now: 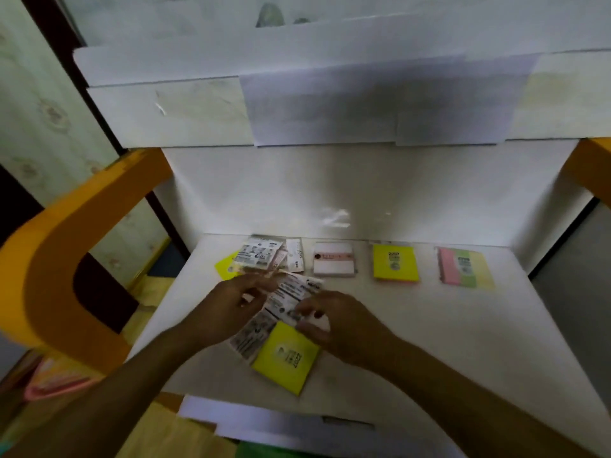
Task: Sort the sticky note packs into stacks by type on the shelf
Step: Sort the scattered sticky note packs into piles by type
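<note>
We face a white shelf (413, 342) whose orange side frame (49, 276) curves well to the left of our left hand, with taped white paper (373, 104) hanging above and beyond both hands. Our left hand (228, 309) and right hand (344, 322) meet over the shelf's middle, the fingers of both curled around a fanned bunch of printed-back packs (284, 302); blur keeps us from counting them. Just below our right hand a yellow pack (286, 357) lies tilted, its upper corner under the thumb, and we cannot tell whether it is held or merely touched. Beyond our left hand sits an unsorted heap of packs (261, 256) near the back wall, with a yellow corner poking out at its left. Farther along the back, beyond and to the right of our right hand, three separate placements stand in a row: a white pack with a pink band (334, 261), a yellow stack (395, 262), and, farthest right, a pink-green-yellow striped pack (464, 267).
</note>
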